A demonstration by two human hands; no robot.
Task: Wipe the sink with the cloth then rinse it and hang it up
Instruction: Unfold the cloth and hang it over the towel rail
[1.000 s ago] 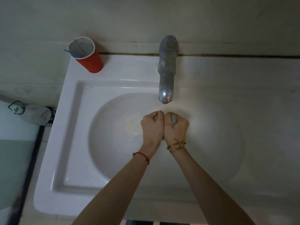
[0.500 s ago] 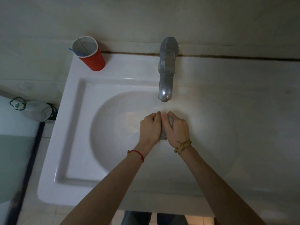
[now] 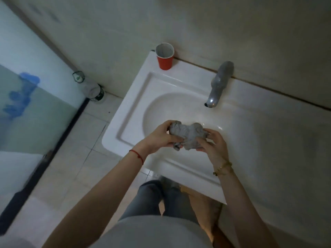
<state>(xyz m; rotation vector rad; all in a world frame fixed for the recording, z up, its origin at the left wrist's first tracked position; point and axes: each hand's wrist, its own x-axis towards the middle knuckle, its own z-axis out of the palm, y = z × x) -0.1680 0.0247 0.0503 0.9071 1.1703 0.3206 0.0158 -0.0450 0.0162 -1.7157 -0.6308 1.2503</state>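
Observation:
A crumpled grey cloth (image 3: pixel 186 134) is held over the front of the white sink (image 3: pixel 136 97). My left hand (image 3: pixel 159 138) grips its left end and my right hand (image 3: pixel 213 142) grips its right end, both above the basin's near rim. The cloth is bunched and partly spread between the two hands. The metal tap (image 3: pixel 217 86) stands at the back of the sink, with no water visibly running from it.
A red cup (image 3: pixel 164 57) stands on the sink's back left corner. A white bottle (image 3: pixel 91 88) lies on the tiled floor by the wall. A glass partition (image 3: pixel 26 97) with a dark frame runs along the left. My legs stand below the sink's front edge.
My hands were pressed together squeezing the cloth under the tap; now they have moved apart and toward the front rim, opening the cloth out. The view has swung left and tilted.

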